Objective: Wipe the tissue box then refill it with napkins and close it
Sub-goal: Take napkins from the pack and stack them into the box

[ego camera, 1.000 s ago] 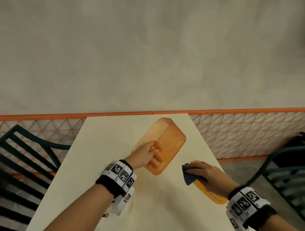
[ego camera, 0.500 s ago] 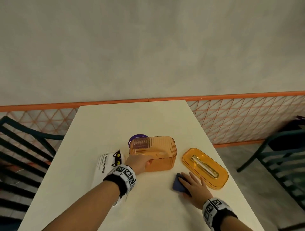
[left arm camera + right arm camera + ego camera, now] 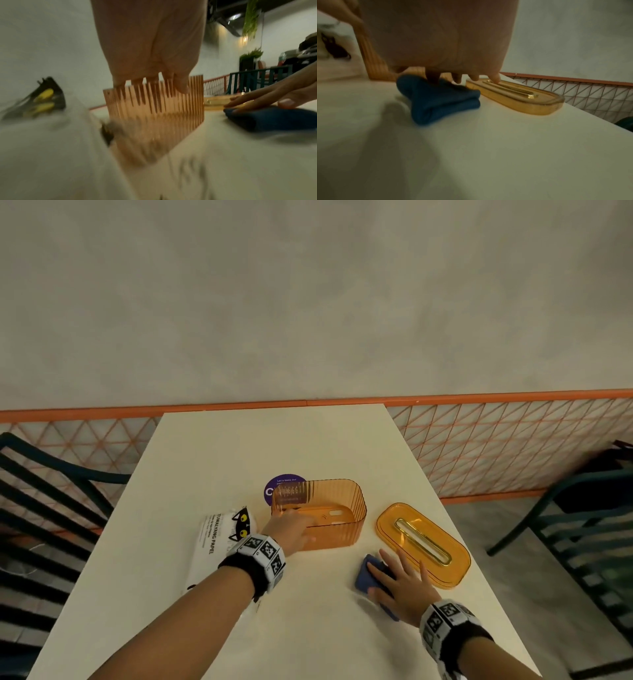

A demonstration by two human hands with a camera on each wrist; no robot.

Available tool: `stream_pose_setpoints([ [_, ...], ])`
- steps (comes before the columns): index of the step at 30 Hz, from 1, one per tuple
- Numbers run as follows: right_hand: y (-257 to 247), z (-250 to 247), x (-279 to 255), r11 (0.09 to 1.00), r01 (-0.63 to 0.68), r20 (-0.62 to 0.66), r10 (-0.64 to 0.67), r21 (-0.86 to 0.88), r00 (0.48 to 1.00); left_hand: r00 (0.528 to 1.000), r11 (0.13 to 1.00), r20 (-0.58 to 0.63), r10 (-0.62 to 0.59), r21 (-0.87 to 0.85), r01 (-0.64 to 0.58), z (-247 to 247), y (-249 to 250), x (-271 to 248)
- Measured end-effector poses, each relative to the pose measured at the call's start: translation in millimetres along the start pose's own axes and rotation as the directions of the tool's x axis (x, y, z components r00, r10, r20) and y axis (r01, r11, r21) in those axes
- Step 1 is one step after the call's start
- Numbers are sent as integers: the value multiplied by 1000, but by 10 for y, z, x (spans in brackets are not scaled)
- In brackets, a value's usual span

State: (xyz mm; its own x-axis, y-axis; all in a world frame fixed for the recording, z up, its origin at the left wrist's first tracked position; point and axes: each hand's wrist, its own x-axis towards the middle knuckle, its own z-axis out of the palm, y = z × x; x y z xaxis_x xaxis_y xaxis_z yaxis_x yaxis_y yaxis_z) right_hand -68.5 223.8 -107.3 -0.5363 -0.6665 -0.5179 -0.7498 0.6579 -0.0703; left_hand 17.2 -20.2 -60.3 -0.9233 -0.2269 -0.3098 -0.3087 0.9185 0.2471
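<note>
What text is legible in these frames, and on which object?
"TUWALYANG PAPEL": on the white plastic napkin pack with a black cat print; the smaller lines beside it are too small to read.
"Let's keep our": on the round purple sticker behind the ribbed orange tissue box; a large white "C" follows, the rest hidden or too small.

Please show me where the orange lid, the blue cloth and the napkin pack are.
orange lid (image 3: 455,568): head view, its flat top beside the slot.
blue cloth (image 3: 436,100): right wrist view, the middle of the folded fabric.
napkin pack (image 3: 205,542): head view, its printed white wrapper.
</note>
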Motion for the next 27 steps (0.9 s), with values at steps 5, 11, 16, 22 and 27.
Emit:
stream_pose_setpoints([
  [5,-274,-540,-67,989,109,-218,-85,97,972,926,936,-368,-89,-349,-48,-294,-142,-499],
  [11,-1029,-818,142,880,457,-334,-397,125,855,944,877,-160,-289,-440,194,-43,-676,-1352],
  [16,-1621,-733,365,874,341,-198,-287,347,937,953,918,41,-301,-260,301,337,-754,-1751],
  [22,-1931,-502,603,785,117,-29,-126,608,992,936,887,-96,-338,-365,283,666,-880,-1930],
  [27,-2043,-476,609,700,73,-13,-90,710,996,832,563,-249,-496,-821,90,630,-856,-2005],
])
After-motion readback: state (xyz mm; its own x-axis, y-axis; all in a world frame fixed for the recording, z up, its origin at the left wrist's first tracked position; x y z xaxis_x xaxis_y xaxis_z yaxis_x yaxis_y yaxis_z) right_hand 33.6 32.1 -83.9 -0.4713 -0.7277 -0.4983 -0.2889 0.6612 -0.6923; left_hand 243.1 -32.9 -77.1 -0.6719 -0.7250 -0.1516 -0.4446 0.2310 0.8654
